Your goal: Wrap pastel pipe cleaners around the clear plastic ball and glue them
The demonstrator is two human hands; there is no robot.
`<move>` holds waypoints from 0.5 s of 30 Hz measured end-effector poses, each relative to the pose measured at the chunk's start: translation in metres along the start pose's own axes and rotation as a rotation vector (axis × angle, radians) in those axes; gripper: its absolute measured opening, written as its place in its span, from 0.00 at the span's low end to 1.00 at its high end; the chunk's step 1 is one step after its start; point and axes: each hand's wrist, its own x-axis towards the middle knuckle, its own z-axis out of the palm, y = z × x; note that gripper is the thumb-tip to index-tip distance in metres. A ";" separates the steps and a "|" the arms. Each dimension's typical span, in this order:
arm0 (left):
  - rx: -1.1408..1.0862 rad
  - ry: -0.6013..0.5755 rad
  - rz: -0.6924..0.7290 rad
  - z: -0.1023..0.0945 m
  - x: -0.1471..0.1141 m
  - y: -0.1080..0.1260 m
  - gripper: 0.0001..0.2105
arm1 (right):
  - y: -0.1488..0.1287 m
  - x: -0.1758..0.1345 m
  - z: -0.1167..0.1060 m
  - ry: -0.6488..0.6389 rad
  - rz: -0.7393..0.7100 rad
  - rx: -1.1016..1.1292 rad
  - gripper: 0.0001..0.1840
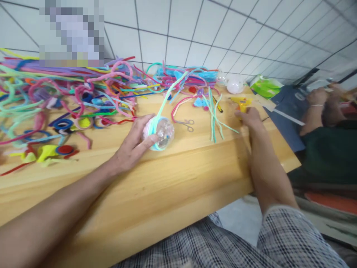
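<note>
My left hand (136, 143) is closed around a clear plastic ball (166, 134) wrapped with pastel pipe cleaners. From the top of the ball a pale green pipe cleaner (166, 97) sticks up and away. At the right side of the table, my right hand (252, 118) grips a yellow glue gun (242, 103); its fingers are partly hidden from view. Small scissors (187, 124) lie just right of the ball. Between my two hands rest several loose light green pipe cleaners (214, 119).
Tangled colourful pipe cleaners (111, 80) cover the left and back of the wooden table (178, 178). A white ball (235, 85) and a green packet (264, 87) sit at the back right. Another person's hand (317, 97) is at work beyond the table's right edge.
</note>
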 end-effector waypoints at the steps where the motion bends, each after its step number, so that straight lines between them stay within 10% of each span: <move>1: -0.009 0.001 0.013 0.001 0.000 -0.001 0.31 | 0.004 -0.006 -0.004 0.060 0.026 -0.045 0.26; 6: -0.023 -0.002 0.052 0.003 0.001 -0.004 0.31 | -0.019 -0.072 -0.016 0.150 -0.590 0.063 0.16; 15: -0.034 -0.009 0.101 0.003 0.004 -0.004 0.31 | -0.189 -0.189 0.018 -0.124 -1.422 0.170 0.24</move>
